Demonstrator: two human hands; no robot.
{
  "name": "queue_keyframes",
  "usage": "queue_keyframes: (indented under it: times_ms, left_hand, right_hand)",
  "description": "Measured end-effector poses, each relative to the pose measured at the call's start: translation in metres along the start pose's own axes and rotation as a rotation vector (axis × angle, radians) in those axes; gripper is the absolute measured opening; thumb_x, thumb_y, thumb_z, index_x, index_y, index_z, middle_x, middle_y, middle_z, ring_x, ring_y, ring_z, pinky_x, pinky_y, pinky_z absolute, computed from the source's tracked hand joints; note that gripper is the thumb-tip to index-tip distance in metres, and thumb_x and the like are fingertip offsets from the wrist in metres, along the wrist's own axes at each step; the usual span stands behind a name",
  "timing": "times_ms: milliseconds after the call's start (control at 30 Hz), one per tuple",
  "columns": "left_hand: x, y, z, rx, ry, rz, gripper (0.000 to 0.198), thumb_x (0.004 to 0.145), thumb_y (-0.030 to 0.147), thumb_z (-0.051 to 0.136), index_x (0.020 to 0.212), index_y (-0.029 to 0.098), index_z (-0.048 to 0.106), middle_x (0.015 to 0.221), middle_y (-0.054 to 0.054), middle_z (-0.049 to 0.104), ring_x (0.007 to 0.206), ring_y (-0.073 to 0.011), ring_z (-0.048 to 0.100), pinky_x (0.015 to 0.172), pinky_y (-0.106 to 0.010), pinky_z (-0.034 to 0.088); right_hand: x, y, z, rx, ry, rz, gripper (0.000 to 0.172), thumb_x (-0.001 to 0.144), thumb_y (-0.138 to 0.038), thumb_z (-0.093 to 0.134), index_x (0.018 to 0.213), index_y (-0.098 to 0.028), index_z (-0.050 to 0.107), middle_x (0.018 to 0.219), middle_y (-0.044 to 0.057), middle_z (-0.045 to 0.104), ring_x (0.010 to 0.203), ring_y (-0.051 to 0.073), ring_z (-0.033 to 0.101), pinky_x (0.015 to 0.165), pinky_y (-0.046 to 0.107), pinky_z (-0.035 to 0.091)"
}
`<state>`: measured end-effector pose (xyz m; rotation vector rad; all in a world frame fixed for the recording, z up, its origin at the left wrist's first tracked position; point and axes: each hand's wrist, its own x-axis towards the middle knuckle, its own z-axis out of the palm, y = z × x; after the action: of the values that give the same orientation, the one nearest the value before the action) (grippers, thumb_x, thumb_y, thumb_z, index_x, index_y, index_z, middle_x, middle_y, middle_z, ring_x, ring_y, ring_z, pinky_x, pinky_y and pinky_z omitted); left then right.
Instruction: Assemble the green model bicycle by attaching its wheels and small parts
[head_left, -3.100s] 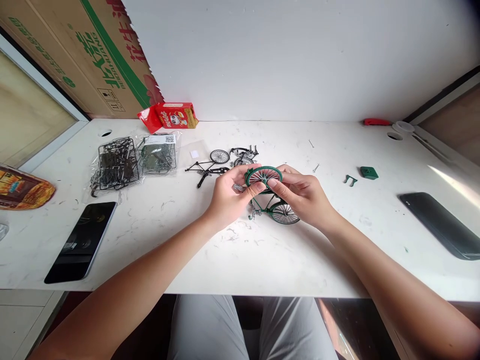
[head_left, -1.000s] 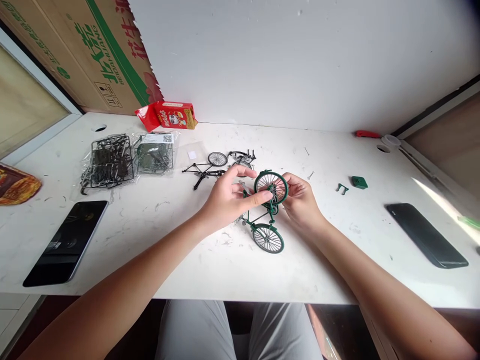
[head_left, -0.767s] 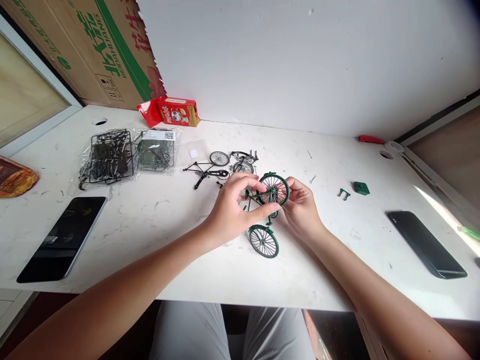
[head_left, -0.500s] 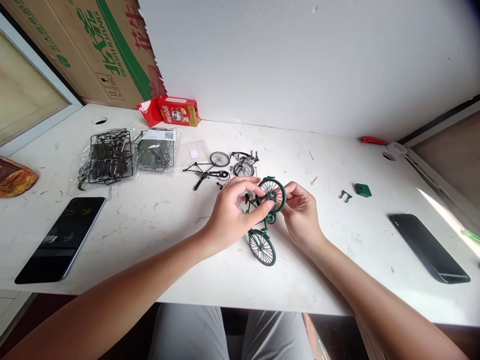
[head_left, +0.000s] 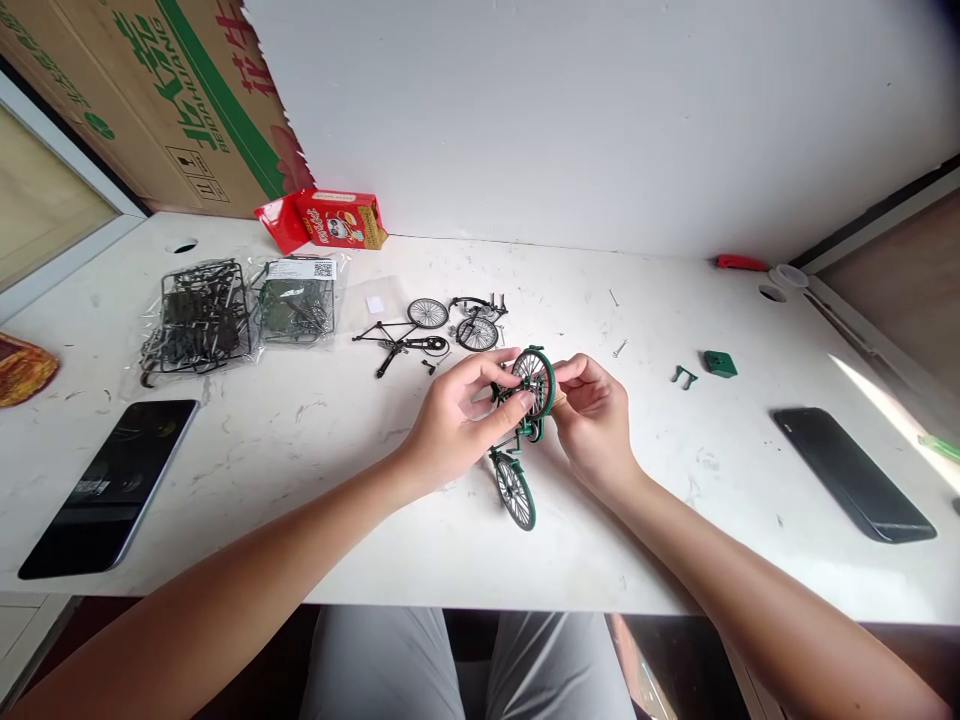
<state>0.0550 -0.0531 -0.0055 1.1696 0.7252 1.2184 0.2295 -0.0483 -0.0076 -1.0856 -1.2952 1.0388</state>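
Between my hands, just above the white table, is a small green model bicycle, one spoked wheel up by my fingers and the other hanging toward me. My left hand is closed, thumb and fingers pinching it near the hub of the upper wheel. My right hand is closed at that wheel's right side, thumb and forefinger together; whether they grip the wheel or a tiny part is hidden. Behind my left hand lie a black bicycle frame, a loose spoked wheel and a black wheel assembly.
Bagged part sprues and a second bag lie at the left, a red box behind them. A phone rests left, a black phone-like slab right. Near the latter sit a green block and a green bracket.
The model bicycle has turned slightly, so its wheels appear narrower. Both hands keep nearly the same position at the upper wheel. The camera view has shifted a little.
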Motion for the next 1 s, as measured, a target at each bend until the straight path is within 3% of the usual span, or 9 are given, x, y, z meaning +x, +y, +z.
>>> queue_keyframes:
  times_ms: [600, 1000]
  left_hand:
    - [-0.0019, -0.0033, 0.0000, 0.098, -0.024, 0.077, 0.018, 0.092, 0.032, 0.078, 0.095, 0.018, 0.066, 0.144, -0.016, 0.062, 0.134, -0.0303, 0.062, 0.099, -0.037, 0.057]
    - [0.0006, -0.0090, -0.0023, 0.031, -0.011, 0.081, 0.018, 0.089, 0.027, 0.082, 0.096, 0.015, 0.070, 0.142, -0.017, 0.065, 0.129, -0.0292, 0.068, 0.101, -0.036, 0.060]
  right_hand:
    - [-0.0018, 0.0059, -0.0003, -0.040, 0.059, -0.047, 0.023, 0.087, -0.033, 0.081, 0.081, -0.025, 0.061, 0.084, 0.002, 0.069, 0.074, 0.017, 0.064, 0.070, 0.035, 0.056]
    - [0.0003, 0.0047, -0.0013, -0.010, 0.106, -0.038, 0.025, 0.082, -0.043, 0.087, 0.080, -0.023, 0.072, 0.080, 0.003, 0.074, 0.072, 0.017, 0.068, 0.065, 0.033, 0.059]
